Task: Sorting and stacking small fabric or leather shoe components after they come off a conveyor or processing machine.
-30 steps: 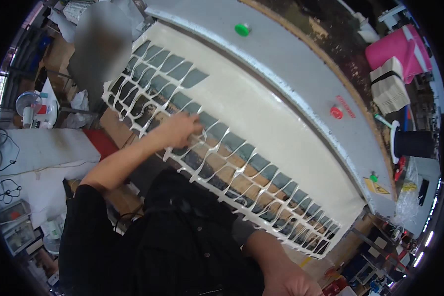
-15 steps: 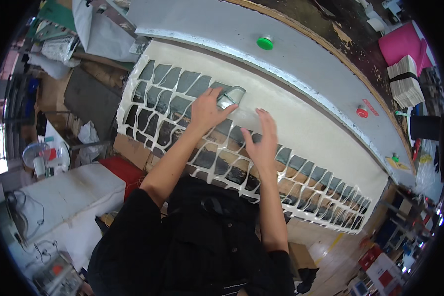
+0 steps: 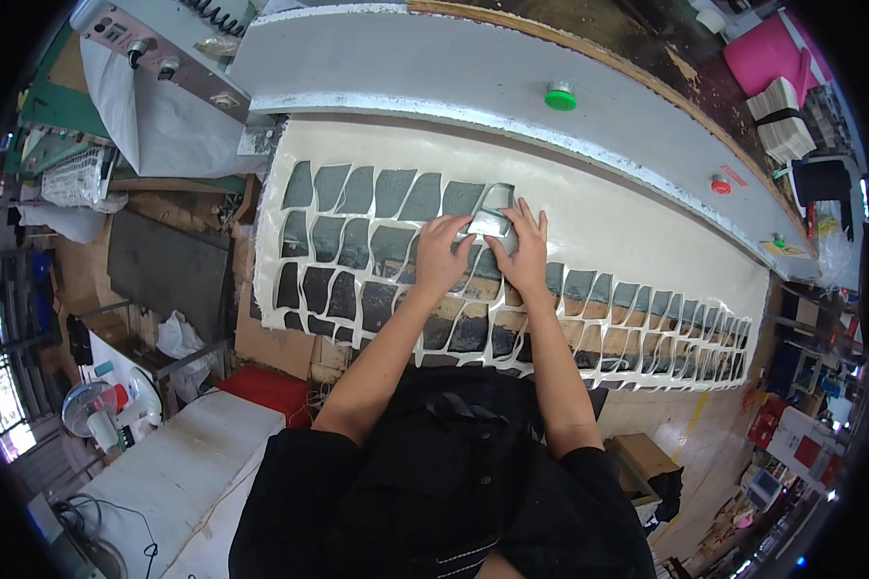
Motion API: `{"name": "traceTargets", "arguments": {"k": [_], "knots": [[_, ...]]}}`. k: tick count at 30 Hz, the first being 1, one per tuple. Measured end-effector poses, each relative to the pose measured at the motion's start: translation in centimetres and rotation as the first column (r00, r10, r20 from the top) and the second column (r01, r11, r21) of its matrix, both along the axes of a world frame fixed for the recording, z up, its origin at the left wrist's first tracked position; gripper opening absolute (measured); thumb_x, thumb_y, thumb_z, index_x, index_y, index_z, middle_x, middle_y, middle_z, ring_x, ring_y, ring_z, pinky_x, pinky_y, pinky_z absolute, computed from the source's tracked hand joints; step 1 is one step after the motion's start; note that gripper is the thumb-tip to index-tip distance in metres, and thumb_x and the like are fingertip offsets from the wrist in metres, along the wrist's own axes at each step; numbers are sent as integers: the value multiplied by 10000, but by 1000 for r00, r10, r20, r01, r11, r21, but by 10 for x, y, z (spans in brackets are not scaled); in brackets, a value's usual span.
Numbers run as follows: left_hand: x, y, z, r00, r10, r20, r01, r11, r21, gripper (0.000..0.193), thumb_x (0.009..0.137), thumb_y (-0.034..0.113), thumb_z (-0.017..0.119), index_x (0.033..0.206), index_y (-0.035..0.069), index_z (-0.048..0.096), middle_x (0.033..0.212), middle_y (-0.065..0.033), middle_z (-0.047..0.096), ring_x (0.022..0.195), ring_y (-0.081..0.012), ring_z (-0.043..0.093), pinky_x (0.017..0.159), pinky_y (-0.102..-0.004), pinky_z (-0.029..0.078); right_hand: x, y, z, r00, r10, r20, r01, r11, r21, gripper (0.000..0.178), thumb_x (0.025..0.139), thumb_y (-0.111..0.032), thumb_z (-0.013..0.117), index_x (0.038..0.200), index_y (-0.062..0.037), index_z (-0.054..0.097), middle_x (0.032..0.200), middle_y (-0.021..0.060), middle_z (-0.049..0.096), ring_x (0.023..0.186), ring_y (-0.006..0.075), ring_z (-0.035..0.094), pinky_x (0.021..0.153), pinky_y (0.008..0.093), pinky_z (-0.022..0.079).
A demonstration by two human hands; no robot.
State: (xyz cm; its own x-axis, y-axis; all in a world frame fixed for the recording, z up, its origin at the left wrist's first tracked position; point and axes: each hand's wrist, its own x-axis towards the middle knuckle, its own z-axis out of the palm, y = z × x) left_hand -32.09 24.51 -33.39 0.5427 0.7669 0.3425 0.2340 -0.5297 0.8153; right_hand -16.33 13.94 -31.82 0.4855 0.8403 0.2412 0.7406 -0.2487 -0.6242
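A small metal cutting die (image 3: 493, 213), a curved outline with open middle, lies on the white sheet (image 3: 628, 224) at the edge of its cut-out part. My left hand (image 3: 442, 257) grips the die's near left side with bent fingers. On the opposite side my right hand (image 3: 524, 253) holds it, thumb at the near edge and fingers along the right. Rows of cut-out holes leave a thin white web (image 3: 492, 307) around and below my hands. Dark and brown worn surface shows through the holes.
Across the far side runs a grey machine beam (image 3: 406, 72) with a green button (image 3: 560, 96) and a red button (image 3: 721, 184). A control panel (image 3: 164, 60) hangs at the far left. A white table (image 3: 179, 454) and a fan (image 3: 92, 410) stand at the left.
My right hand has come onto the die, from hovering to its right. The die has turned slightly and sits at the sheet's cut edge. The whole view has shifted and rotated.
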Motion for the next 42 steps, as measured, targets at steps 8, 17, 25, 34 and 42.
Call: {"name": "traceTargets", "arguments": {"k": [8, 17, 25, 34, 42], "knots": [[-5, 5, 0, 1000, -28, -15, 27, 999, -18, 347, 888, 84, 808, 1225, 38, 740, 1144, -173, 743, 1145, -383, 665, 994, -466, 531, -3, 1, 4, 999, 21, 37, -20, 999, -45, 536, 887, -273, 849, 1368, -117, 669, 1530, 204, 629, 1535, 390, 472, 1309, 624, 174], [-7, 3, -3, 998, -48, -34, 46, 997, -56, 427, 866, 71, 827, 1277, 35, 717, 1172, -194, 723, 1151, -388, 661, 1004, -456, 527, -2, 2, 5, 1000, 16, 19, -15, 999, -51, 545, 890, -271, 846, 1382, -128, 659, 1539, 200, 623, 1541, 382, 466, 1314, 620, 163], [-38, -43, 32, 944, 25, -328, 11, 994, 107, 694, 917, 299, 793, 1485, -1, 532, 1530, -263, 479, 1413, -498, 439, 1170, -621, 339, -2, 3, 3, 999, 18, 34, -16, 999, -44, 542, 896, -299, 844, 1384, -142, 667, 1536, 178, 631, 1542, 379, 465, 1313, 624, 174], [-40, -42, 22, 904, -12, -428, 86, 984, 154, 735, 968, 397, 714, 1570, 28, 511, 1593, -278, 442, 1443, -535, 411, 1164, -638, 339, -3, 7, 8, 999, -3, 47, 5, 999, -35, 530, 888, -290, 853, 1360, -120, 682, 1464, 191, 671, 1526, 380, 487, 1310, 615, 182], [-40, -39, 23, 893, -8, -451, 80, 987, 142, 744, 975, 418, 698, 1590, 50, 499, 1599, -270, 443, 1445, -526, 415, 1163, -629, 342, -4, 9, 8, 998, -9, 66, 12, 999, -34, 528, 878, -269, 866, 1345, -102, 687, 1432, 206, 686, 1514, 391, 500, 1306, 612, 191]]}}
